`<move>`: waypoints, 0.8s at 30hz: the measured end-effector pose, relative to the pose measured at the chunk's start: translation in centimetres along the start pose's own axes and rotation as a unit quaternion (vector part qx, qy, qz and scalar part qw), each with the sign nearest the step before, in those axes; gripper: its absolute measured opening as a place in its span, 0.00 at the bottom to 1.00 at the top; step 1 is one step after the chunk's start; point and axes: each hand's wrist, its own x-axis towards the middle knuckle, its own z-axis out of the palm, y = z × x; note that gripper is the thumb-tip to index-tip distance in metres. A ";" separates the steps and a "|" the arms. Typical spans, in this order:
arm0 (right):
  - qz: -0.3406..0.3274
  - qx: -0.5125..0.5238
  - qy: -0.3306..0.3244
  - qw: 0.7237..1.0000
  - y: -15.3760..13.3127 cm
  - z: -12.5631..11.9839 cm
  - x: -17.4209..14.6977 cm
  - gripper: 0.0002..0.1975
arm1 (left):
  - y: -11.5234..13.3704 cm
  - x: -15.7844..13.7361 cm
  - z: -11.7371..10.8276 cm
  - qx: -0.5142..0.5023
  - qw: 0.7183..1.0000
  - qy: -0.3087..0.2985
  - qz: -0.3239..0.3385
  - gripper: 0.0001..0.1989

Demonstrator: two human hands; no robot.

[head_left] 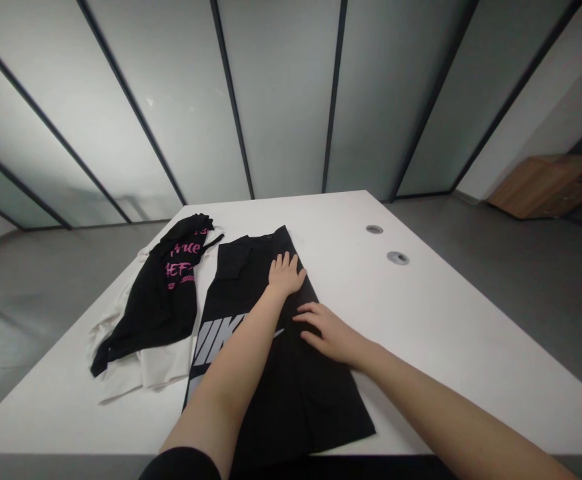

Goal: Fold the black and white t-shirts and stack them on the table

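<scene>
A black T-shirt (275, 400) with large pale NIKE lettering lies spread on the white table in front of me. One short sleeve is turned in over its upper left part, and its right side looks folded over. My left hand (287, 273) lies flat on the upper right part of the shirt, fingers spread. Lower down, my right hand (331, 332) is at the shirt's right side, its fingers apart and loosely bent over the cloth. Neither hand grips anything. My left forearm covers part of the lettering.
To the left, a black garment (158, 307) with pink lettering lies on a white garment (165, 363). Two round cable inserts (398, 258) sit in the white table (451, 347) at right. Beyond are frosted glass panels (281, 100) and a wooden cabinet (551, 187).
</scene>
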 end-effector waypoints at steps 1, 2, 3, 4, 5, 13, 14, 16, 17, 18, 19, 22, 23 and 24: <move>0.005 -0.029 -0.019 0.999 0.1 0.3 -0.1 0.23 | -0.2 0.3 0.2 0.004 1.000 -0.001 -0.006 0.37; 0.009 -0.057 -0.041 0.997 0.0 0.5 -0.1 0.26 | -0.5 0.6 0.2 0.007 1.000 -0.003 -0.012 0.38; 0.012 -0.082 -0.062 0.995 -0.2 0.6 -0.2 0.29 | -0.7 1.0 0.2 0.010 1.000 -0.004 -0.016 0.38; 0.014 -0.101 -0.081 0.992 -0.4 0.7 -0.2 0.32 | -1.1 1.5 0.1 0.013 1.000 -0.005 -0.019 0.38; 0.014 -0.116 -0.096 0.988 -0.7 0.7 -0.3 0.35 | -1.4 1.9 0.0 0.015 1.000 -0.007 -0.021 0.39; -0.015 -0.139 -0.156 0.978 -2.8 0.8 -1.4 0.48 | -3.4 4.3 -0.9 0.018 0.999 -0.021 -0.033 0.39; -0.020 -0.137 -0.158 0.978 -2.9 1.0 -1.6 0.48 | -3.6 4.4 -0.9 0.019 0.999 -0.021 -0.033 0.39; -0.027 -0.130 -0.159 0.978 -3.2 1.1 -1.8 0.48 | -3.9 4.6 -1.0 0.021 0.999 -0.019 -0.034 0.39; -0.031 -0.126 -0.159 0.979 -3.3 1.0 -1.9 0.47 | -4.0 4.7 -1.0 0.021 0.999 -0.017 -0.034 0.39; -0.035 -0.121 -0.159 0.979 -3.4 0.9 -1.9 0.47 | -4.1 4.8 -1.0 0.020 0.999 -0.015 -0.036 0.39; -0.039 -0.116 -0.161 0.979 -3.5 0.8 -1.9 0.47 | -4.1 4.8 -1.0 0.020 0.999 -0.013 -0.038 0.39; -0.040 -0.096 -0.159 0.982 -3.8 0.1 -1.4 0.41 | -4.1 4.6 -1.1 0.016 0.999 0.004 -0.047 0.38; -0.034 -0.092 -0.153 0.983 -3.8 0.0 -1.2 0.39 | -4.0 4.4 -1.2 0.015 0.999 0.018 -0.049 0.37; -0.024 -0.091 -0.143 0.985 -3.8 -0.1 -1.0 0.36 | -3.9 4.2 -1.2 0.015 0.998 0.037 -0.050 0.36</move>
